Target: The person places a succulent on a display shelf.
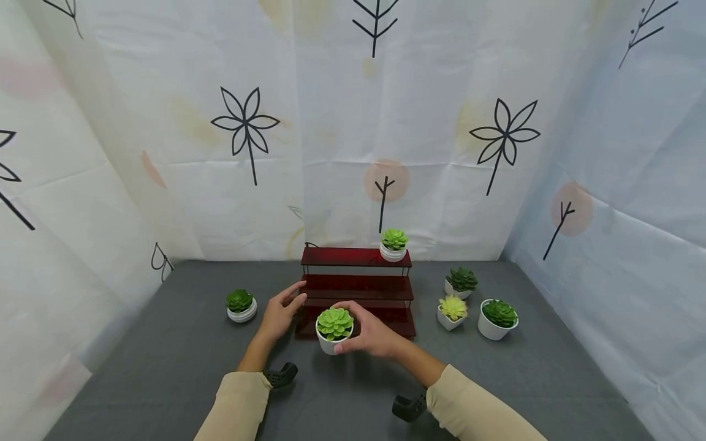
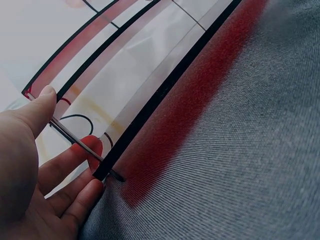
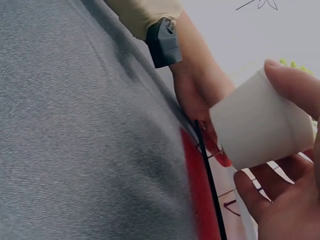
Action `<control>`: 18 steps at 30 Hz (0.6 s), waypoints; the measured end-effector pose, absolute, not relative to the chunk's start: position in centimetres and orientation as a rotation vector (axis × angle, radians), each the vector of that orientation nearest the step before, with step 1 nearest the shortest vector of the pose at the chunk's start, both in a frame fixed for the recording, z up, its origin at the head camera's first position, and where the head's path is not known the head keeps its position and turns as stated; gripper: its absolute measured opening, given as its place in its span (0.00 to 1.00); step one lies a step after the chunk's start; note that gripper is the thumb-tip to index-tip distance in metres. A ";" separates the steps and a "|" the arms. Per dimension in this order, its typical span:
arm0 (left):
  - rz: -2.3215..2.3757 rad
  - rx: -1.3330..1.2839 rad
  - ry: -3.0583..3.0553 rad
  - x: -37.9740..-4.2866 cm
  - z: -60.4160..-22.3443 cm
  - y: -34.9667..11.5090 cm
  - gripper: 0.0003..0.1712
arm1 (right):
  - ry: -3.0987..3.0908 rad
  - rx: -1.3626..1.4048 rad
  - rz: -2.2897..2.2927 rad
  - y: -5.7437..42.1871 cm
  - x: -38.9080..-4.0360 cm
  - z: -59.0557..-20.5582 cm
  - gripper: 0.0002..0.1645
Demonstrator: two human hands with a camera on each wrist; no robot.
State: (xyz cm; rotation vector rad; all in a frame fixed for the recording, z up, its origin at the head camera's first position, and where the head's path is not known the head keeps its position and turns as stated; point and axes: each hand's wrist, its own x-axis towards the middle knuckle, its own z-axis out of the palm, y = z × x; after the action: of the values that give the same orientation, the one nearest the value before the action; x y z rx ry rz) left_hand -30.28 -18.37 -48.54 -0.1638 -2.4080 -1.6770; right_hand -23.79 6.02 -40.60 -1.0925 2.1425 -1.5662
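My right hand (image 1: 372, 334) grips a light green potted succulent (image 1: 334, 323) by its round white pot, thumb and fingers round the sides. In the right wrist view the smooth white pot (image 3: 262, 120) is tilted, and its leaves are mostly hidden. The held plant overlaps the lower front of a dark red, see-through tiered shelf (image 1: 355, 286) with a thin black frame. At the shelf's left end, my left hand (image 1: 279, 315) holds its side. In the left wrist view the thumb (image 2: 42, 107) lies on the frame, with fingers curled behind a tier edge.
On the top tier's right end stands a bright green succulent (image 1: 394, 245) in a white pot. A dark green succulent (image 1: 240, 305) sits left of the shelf. To the right are a dark green plant (image 1: 461, 282), a yellow-green one (image 1: 452, 311) and a wider pot (image 1: 497, 319).
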 end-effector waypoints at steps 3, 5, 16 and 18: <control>-1.676 -0.171 -2.407 -30.3 -48.6 -18.4 0.22 | 2.151 -1.013 -1.635 6.0 -24.0 -40.2 0.38; -1.690 -0.177 -2.408 -30.0 -48.2 -18.3 0.22 | 2.165 -0.977 -1.675 5.9 -24.2 -39.9 0.38; -1.758 -0.228 -2.383 -28.5 -46.1 -17.8 0.22 | 2.320 -0.799 -1.878 5.8 -25.8 -37.6 0.40; -1.776 -0.249 -2.378 -28.6 -46.3 -18.0 0.23 | 2.359 -0.762 -1.913 5.8 -26.2 -37.2 0.40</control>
State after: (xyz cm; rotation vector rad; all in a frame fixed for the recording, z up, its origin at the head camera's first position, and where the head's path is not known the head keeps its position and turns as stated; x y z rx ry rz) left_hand -28.64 -17.96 -46.30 -0.2486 -2.3775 -1.7756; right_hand -26.21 5.76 -37.25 -0.7619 2.3588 -1.9126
